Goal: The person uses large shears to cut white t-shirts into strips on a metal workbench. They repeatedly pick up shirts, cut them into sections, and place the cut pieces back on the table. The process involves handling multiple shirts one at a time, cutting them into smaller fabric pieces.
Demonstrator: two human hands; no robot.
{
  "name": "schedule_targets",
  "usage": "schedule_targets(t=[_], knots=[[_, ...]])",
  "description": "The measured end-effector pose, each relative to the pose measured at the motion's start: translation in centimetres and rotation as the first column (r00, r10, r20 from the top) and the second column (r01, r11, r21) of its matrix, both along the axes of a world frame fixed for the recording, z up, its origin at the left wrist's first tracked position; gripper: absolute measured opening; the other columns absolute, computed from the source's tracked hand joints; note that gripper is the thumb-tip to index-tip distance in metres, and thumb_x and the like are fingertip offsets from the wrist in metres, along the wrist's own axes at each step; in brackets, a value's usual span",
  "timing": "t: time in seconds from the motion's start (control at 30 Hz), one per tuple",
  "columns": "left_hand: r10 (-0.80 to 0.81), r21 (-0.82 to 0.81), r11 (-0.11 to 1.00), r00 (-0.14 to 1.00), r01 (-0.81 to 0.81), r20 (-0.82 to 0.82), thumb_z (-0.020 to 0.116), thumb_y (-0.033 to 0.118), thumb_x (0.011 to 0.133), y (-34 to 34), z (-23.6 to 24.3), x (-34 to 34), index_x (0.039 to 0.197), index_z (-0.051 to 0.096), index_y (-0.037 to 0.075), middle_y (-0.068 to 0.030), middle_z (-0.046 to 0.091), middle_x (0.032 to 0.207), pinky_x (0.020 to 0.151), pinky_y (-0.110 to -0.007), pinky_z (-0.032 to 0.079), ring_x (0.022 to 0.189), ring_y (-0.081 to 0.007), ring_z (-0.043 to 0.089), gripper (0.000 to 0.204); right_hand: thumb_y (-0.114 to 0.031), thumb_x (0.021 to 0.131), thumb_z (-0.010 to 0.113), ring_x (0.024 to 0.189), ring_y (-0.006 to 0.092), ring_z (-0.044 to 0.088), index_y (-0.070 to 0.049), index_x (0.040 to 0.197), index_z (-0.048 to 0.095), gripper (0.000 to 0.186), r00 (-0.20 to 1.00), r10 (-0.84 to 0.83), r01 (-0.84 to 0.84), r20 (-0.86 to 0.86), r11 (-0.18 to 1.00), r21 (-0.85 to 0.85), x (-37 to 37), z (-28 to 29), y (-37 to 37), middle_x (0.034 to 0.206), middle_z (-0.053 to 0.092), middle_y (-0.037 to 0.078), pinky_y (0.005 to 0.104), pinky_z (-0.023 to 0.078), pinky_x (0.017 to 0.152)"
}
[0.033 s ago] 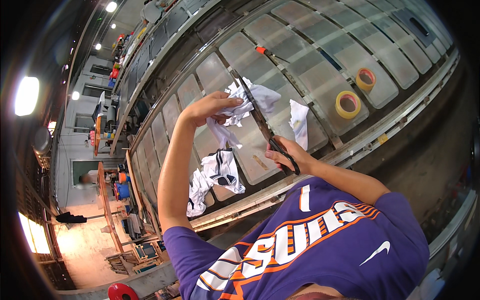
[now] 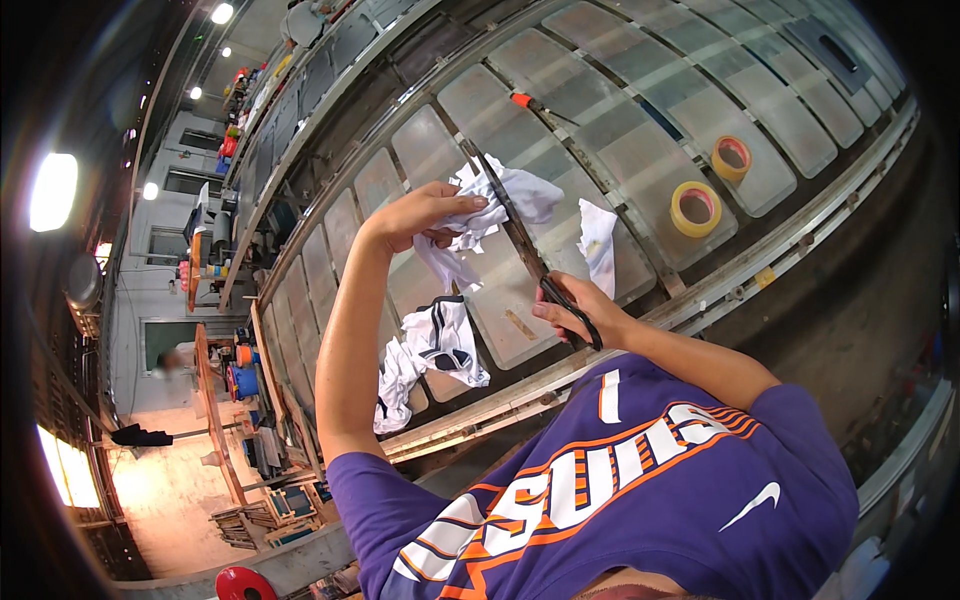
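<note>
Left hand [image 2: 425, 212] clenches white cloth [image 2: 500, 205]; right hand [image 2: 580, 310] grips black-handled scissors [image 2: 530, 255], blades at cloth. Two tape rolls [image 2: 695, 208] well apart.

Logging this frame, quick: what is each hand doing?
Left hand: closed, gripping white cloth.
Right hand: closed on black-handled scissors.

A crumpled white cloth [image 2: 500, 205] hangs bunched and raised above the panelled surface [image 2: 640, 170] — long black-handled scissors [image 2: 540, 265] slant into it, blades up.
</note>
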State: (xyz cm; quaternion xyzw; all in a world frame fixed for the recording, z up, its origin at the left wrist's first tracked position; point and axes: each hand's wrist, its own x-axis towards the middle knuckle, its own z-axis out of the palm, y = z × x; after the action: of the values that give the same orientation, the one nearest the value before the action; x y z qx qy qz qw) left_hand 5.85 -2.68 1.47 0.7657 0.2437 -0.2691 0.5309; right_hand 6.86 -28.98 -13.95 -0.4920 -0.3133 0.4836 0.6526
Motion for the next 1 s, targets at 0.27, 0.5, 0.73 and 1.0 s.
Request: schedule_targets(t=[0.27,0.5,0.73,1.0], knots=[[-0.095,0.000,0.995,0.995,0.095,-0.034,0.068,0.037,0.091,-1.6,0.3,0.7,0.082,0.064,0.006,0.0039,0.054,0.065,0.048,-0.023,0.036,0.055,-0.0057,0.047,0.032,-0.039,0.088,0.072,0.054,0.0085,0.053,-0.005,0.098,0.053,0.040,0.986,-0.134,0.143,0.102,0.987,-0.078,0.8,-0.6,-1.7,0.060,0.053,0.000,0.0253,0.043,0.052],[-0.404,0.057,0.914,0.915,0.403,0.018,0.076,0.028,0.082,-4.1,-0.5,0.2,0.111,0.053,0.000,-0.0009,0.057,0.085,0.063,-0.025,0.044,0.075,-0.0072,0.053,0.047,-0.039,0.079,0.080,0.076,0.0095,0.052,-0.003,0.114,0.050,0.059,0.939,-0.322,0.309,0.125,0.945,0.112,3.3,-1.1,0.2,0.083,0.054,0.001,0.0244,0.043,0.068],[-0.341,-0.193,0.927,0.937,0.322,-0.071,0.075,0.017,0.080,-5.2,-4.5,-1.8,0.120,0.047,-0.004,-0.0068,0.066,0.090,0.074,-0.028,0.051,0.084,-0.0149,0.066,0.053,-0.017,0.078,0.080,0.077,0.0065,0.049,-0.007,0.113,0.055,0.044,0.867,-0.487,0.498,-0.108,0.858,0.129,4.4,0.4,2.2,0.091,0.052,-0.001,0.0215,0.043,0.071],[0.006,-0.183,0.983,0.993,0.016,0.120,0.068,0.035,0.091,-0.8,-5.8,-5.2,0.102,0.067,0.001,-0.0009,0.064,0.083,0.060,-0.024,0.045,0.065,-0.0080,0.053,0.036,-0.018,0.078,0.078,0.079,0.0087,0.050,-0.005,0.111,0.054,0.043,0.786,-0.604,0.596,0.135,0.797,0.101,8.5,-0.9,0.1,0.090,0.051,0.001,0.0226,0.043,0.072]])
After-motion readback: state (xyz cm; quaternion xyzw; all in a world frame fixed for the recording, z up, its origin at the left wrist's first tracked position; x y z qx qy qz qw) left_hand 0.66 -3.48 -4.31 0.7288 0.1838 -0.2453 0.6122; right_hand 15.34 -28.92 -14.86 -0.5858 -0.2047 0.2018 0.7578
